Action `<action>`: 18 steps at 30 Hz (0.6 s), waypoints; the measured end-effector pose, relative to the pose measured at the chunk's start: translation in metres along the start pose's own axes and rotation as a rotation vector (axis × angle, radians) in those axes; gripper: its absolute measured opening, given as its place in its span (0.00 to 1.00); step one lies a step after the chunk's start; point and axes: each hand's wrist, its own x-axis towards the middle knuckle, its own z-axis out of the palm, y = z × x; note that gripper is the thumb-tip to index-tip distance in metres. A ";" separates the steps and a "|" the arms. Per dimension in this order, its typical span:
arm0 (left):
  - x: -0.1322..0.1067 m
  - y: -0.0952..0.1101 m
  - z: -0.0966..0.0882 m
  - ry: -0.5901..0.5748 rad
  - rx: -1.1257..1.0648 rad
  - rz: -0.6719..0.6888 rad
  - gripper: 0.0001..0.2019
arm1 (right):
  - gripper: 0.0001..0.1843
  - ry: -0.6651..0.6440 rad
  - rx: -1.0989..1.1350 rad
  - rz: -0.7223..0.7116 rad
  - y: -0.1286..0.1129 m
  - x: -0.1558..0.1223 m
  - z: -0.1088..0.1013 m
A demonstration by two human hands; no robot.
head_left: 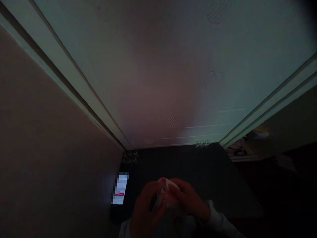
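In dim light, my two hands meet low in the middle of the head view, over a dark surface. My left hand [146,210] has its thumb and fingers curled round a small clear, shiny piece [162,194]. My right hand [190,199] is closed on a small pinkish-white thing [170,195], which touches or nearly touches the clear piece. Darkness and my fingers hide what kind of things these are. A lit screen [121,188], probably a phone's, with its picture blurred out, stands to the left of my left hand.
Several small clear items sit in rows at the back left [130,156] and along the back edge [203,143] of the dark tabletop [178,162]. A pale panel [160,79] with heart shapes rises behind. A brown wall [54,132] bounds the left. Cluttered items [239,147] lie at right.
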 end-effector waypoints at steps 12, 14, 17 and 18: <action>-0.003 -0.011 0.013 0.233 -0.451 -0.524 0.15 | 0.13 0.140 0.189 0.094 -0.006 -0.003 0.005; 0.000 -0.016 0.011 0.355 -0.581 -0.644 0.17 | 0.15 0.121 0.240 0.096 -0.004 -0.004 0.005; 0.003 -0.022 0.007 0.462 -0.729 -0.742 0.18 | 0.18 0.140 0.310 0.083 -0.004 -0.003 0.001; 0.003 -0.022 0.006 0.457 -0.768 -0.757 0.19 | 0.19 0.166 0.319 0.077 -0.005 -0.002 -0.001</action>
